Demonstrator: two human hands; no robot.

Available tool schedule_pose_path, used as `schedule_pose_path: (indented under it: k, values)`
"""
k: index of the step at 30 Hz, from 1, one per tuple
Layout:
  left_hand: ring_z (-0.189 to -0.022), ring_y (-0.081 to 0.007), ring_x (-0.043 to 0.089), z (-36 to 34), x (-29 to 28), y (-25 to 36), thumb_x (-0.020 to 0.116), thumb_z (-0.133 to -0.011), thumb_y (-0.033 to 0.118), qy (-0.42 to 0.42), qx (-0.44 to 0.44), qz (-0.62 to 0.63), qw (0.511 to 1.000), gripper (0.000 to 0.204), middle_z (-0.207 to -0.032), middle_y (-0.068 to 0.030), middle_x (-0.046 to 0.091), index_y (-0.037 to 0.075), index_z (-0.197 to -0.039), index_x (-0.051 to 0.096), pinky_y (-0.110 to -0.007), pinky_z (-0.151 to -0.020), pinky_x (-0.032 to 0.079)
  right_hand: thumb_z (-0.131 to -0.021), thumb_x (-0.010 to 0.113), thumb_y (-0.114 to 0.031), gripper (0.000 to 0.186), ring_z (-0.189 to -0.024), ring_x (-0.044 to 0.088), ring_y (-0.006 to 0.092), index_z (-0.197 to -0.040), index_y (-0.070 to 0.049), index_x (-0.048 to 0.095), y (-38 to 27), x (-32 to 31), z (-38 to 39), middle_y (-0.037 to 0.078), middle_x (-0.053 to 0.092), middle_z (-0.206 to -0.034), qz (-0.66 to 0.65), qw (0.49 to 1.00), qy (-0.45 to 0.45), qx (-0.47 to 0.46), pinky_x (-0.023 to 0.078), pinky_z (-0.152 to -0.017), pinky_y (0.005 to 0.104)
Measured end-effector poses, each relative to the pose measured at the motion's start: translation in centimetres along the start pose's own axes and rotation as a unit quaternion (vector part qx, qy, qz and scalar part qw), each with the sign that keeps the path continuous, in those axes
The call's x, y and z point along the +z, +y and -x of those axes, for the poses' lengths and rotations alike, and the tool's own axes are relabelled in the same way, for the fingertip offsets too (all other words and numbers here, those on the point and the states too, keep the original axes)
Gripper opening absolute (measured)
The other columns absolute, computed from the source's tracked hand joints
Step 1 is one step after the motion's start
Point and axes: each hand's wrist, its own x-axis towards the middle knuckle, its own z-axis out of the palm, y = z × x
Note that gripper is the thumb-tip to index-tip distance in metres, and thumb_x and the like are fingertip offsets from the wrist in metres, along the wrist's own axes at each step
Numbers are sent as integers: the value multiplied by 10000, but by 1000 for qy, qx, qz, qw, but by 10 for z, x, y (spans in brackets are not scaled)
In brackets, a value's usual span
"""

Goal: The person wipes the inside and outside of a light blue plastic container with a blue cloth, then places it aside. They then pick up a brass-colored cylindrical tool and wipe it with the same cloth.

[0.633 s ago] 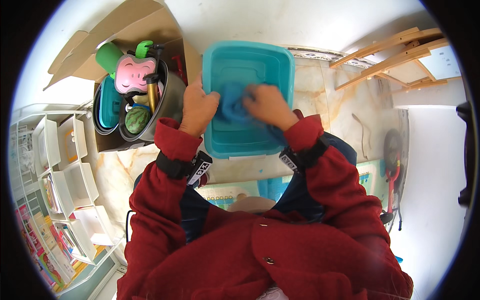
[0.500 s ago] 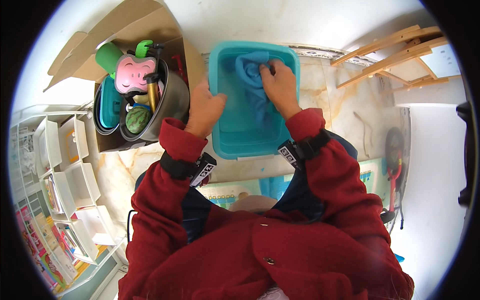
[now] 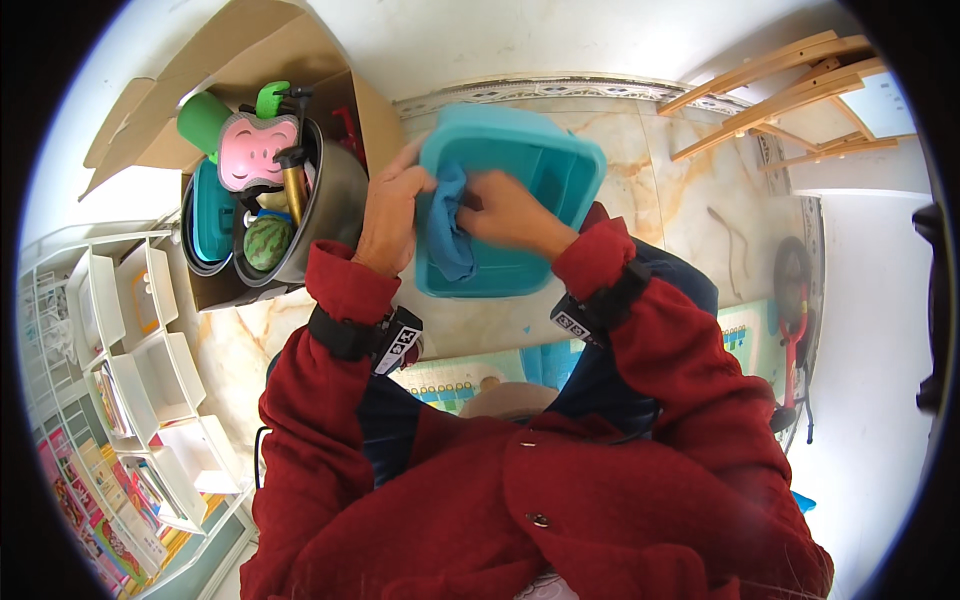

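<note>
Head view gives me, left to right, a cardboard box [image 3: 375, 115], the left hand [image 3: 390, 215] clamped on the left rim of a teal tub [image 3: 515, 130], a blue cloth [image 3: 450, 237] against that side inside, and the right hand [image 3: 512, 215] (slightly blurred) pinching it.

The cloth [image 3: 449, 235] is inside the tub [image 3: 500, 122], right of the carton [image 3: 377, 118].
</note>
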Motion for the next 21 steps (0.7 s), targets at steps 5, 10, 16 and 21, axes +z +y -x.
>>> schedule_pose_path:
  k: [5, 10, 16, 21]
  values:
    - [-979, -104, 526, 5, 18, -7, 680, -821, 258, 38, 76, -203, 975, 484, -1065, -55, 598, -11, -1205, 561, -238, -828, 438, -741, 517, -17, 199, -782, 579, 418, -924, 30, 582, -9, 1, 3, 222, 610, -832, 38, 990, 114, -80, 466, -675, 449]
    - [-1029, -126, 535, 7, 22, -3, 577, -917, 307, 21, 8, -73, 997, 439, -1150, -20, 563, 53, -1268, 505, -267, -883, 424, -775, 548, -57, 332, -900, 548, 405, -1102, 3, 545, -13, -10, -3, 211, 564, -1003, 48, 979, 162, -116, 466, -760, 441]
    - [-982, -159, 566, -2, 4, 0, 542, -922, 353, 10, -44, 51, 998, 405, -1087, -52, 575, 61, -1200, 502, -315, -840, 470, -770, 610, -122, 363, -962, 538, 360, -1115, -23, 553, -7, 9, -1, 162, 554, -1067, 125, 961, 158, -189, 479, -786, 434]
    - [-847, -159, 587, -13, -13, -14, 640, -867, 228, 46, -90, 39, 994, 381, -989, -65, 589, -15, -1134, 516, -289, -727, 496, -723, 625, -90, 357, -875, 537, 331, -1068, -33, 554, -1, 21, 15, 123, 554, -989, 214, 952, 84, -201, 485, -722, 423]
